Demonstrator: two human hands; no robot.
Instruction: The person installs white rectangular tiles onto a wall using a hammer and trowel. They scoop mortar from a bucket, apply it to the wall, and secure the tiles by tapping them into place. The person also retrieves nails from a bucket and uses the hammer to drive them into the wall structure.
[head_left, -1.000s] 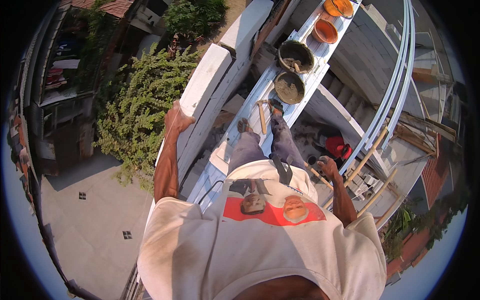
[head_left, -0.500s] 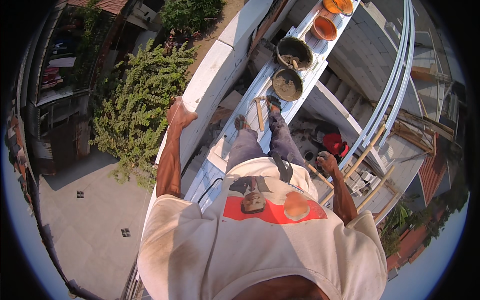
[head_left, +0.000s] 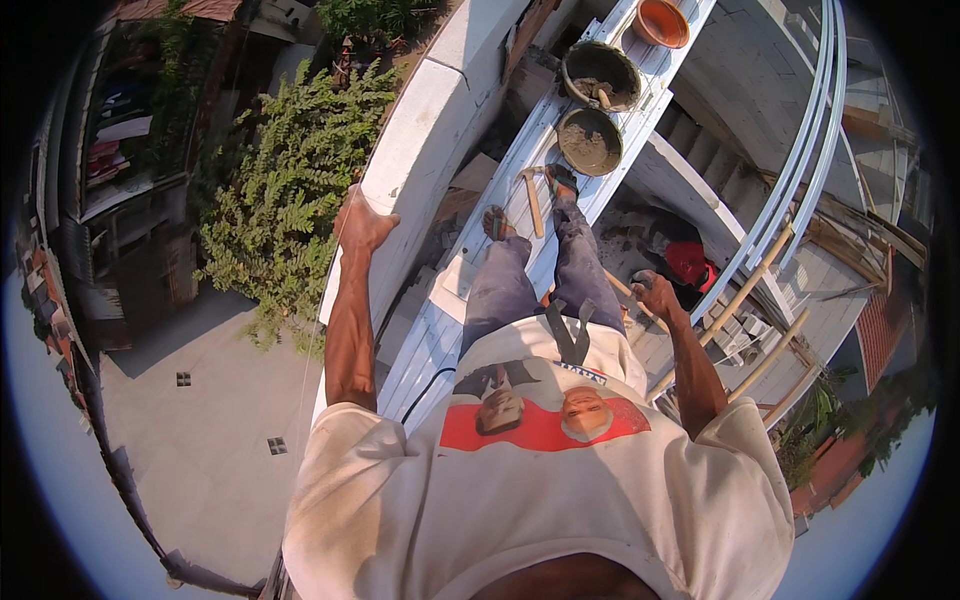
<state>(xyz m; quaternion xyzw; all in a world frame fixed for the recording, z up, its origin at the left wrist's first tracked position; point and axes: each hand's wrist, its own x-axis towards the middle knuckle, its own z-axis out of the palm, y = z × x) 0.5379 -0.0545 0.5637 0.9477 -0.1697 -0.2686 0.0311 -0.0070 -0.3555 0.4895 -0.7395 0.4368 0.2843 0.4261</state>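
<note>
My left hand grips the top edge of a pale block wall, its thumb on the inner side and its outer fingers partly hidden. Out to the right, my right hand hangs beside my legs with curled fingers; what they hold, if anything, is hidden. A hammer with a wooden handle lies between my feet on the metal-strip platform. Just ahead of my feet stands a tub of grey mortar. Behind it a larger black tub contains mortar and a wooden-handled tool.
An orange bowl stands farther along the narrow platform. Below on the right is a person in red, near bamboo poles and long metal channels. Left of the wall, a leafy shrub and paved yard lie far below.
My view has shifted slightly, so the tubs and platform sit higher and farther right. My left hand stays on the wall; my right hand remains curled beside me.
</note>
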